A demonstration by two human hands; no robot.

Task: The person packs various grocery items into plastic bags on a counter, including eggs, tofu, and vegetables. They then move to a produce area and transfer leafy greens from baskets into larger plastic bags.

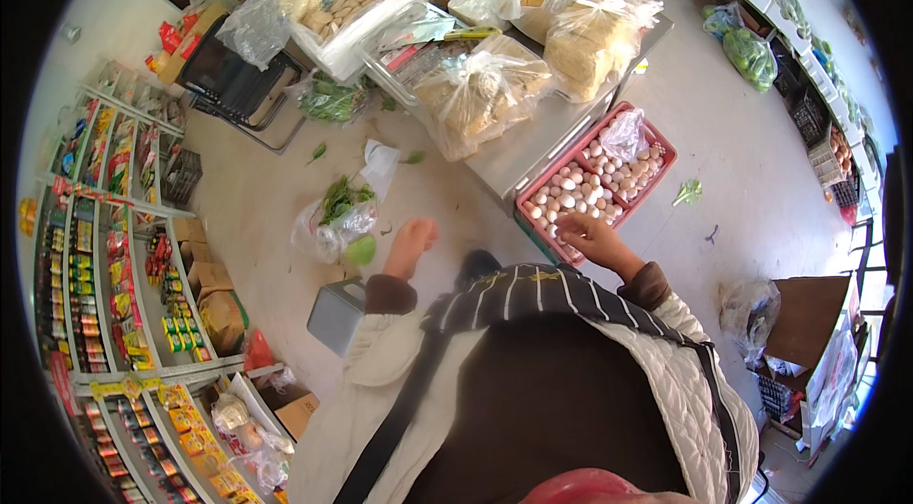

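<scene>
My right hand [593,239] is over the near end of a red plastic crate [645,201] of eggs [568,194], fingers bent; whether it touches an egg is not clear. A crumpled clear plastic bag [624,136] lies on the eggs at the crate's far end. Out over the floor, my left hand [416,241] has loosely curled fingers and nothing visible in it. Beyond it, leafy greens [345,201] stick out of a clear plastic bag [324,233], beside a round green vegetable [361,249].
A metal table [521,169] with bagged goods [485,87] stands ahead. A grey stool or bin [337,315] is near my left sleeve. Stocked shelves [135,204] line the left; vegetable crates [806,119] stand right. A black folding chair [232,69] is at the far left.
</scene>
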